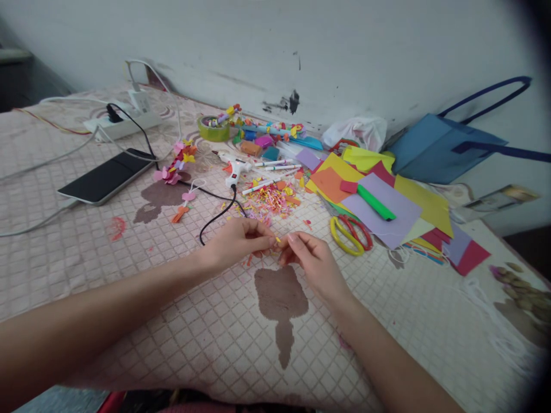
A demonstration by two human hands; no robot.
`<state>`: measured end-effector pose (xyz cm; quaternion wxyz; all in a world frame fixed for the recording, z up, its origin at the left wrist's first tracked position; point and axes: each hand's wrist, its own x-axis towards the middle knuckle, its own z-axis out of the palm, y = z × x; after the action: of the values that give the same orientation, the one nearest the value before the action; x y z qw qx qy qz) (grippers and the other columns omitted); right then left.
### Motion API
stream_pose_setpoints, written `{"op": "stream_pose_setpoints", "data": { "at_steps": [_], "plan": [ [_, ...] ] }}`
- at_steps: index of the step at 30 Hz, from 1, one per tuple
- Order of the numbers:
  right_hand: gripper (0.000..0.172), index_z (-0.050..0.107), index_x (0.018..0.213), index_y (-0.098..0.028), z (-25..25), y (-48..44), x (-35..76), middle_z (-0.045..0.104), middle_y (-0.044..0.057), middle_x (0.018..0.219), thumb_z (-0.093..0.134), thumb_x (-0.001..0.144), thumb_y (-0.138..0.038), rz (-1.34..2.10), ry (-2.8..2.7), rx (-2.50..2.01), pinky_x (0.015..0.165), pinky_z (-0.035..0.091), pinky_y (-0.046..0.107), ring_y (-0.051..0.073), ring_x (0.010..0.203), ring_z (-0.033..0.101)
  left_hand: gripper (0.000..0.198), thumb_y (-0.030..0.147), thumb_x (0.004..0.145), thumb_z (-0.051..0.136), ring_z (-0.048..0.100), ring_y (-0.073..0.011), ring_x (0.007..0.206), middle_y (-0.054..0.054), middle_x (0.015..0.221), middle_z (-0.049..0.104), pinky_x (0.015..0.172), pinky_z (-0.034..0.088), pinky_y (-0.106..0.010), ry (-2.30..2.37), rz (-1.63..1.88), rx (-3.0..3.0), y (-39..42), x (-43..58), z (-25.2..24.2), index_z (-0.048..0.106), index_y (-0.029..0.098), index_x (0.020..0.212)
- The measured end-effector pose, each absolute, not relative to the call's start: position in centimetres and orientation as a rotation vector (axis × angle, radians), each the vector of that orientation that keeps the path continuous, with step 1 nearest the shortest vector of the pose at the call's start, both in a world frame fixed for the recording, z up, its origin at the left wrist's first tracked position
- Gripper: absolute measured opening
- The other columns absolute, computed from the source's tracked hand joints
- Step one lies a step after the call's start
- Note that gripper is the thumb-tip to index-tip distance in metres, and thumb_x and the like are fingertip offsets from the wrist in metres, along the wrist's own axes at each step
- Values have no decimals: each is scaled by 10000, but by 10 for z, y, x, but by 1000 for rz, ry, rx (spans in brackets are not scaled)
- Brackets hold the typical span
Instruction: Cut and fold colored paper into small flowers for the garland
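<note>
L hand [236, 242] & R hand [317, 265] both pinching a tiny yellow bit [278, 240] btwn fingertips. Paper scraps [269, 202] just past em, glue gun [235, 171] a bit further back.

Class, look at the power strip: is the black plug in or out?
In. The black plug sits against the power strip, with no prongs showing, and its cord curves away.
</note>
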<state>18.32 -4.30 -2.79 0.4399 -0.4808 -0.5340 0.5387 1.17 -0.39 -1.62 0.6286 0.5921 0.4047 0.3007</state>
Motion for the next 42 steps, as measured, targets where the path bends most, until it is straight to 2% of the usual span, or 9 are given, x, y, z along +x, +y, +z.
{"op": "stream_pose_setpoints", "data": {
  "at_steps": [7, 16, 26, 34, 42],
  "plan": [
    [189, 595, 744, -170, -25, -44, 183, 590, -11, 624, 562, 826, -338, 1338, -1381, -1218, 593, 452, 239, 105, 583, 553, 138, 241, 737, 639, 531, -68, 580, -7, 668, 619, 540, 418, -174, 918, 658, 1390, -5, 11, -18, 637, 104, 757],
    [157, 583, 773, -171, -27, -42, 184, 606, 6, 724, 528, 847, -299, 1332, -1412, -1161, 616, 448, 243, 104, 625, 544, 156, 241, 794, 580, 539, -63, 558, -12, 652, 628, 551, 422, -175, 896, 570, 1209, -4, 12, -12, 620, 107, 726],
    [120, 576, 767, -174, -24, -46, 181, 575, -1, 685, 536, 839, -261, 998, -1606, -1258, 618, 437, 253, 122, 637, 548, 123, 228, 741, 621, 529, -69, 533, 8, 605, 604, 528, 425, -183, 909, 615, 1353, -3, 11, -15, 628, 105, 745],
    [200, 571, 778, -175, -28, -42, 183, 573, -7, 653, 517, 851, -354, 1328, -1436, -1194, 626, 447, 260, 118, 622, 548, 117, 213, 747, 610, 538, -72, 560, -3, 629, 610, 543, 432, -177, 911, 694, 1479, -4, 11, -15, 621, 96, 733],
    [165, 553, 740, -180, -22, -44, 182, 541, -17, 646, 532, 843, -307, 1149, -1560, -1226, 584, 422, 239, 110, 603, 519, 149, 254, 759, 602, 543, -73, 553, -6, 639, 617, 526, 433, -176, 892, 621, 1452, -3, 11, -17, 629, 108, 757]
  ]
}}
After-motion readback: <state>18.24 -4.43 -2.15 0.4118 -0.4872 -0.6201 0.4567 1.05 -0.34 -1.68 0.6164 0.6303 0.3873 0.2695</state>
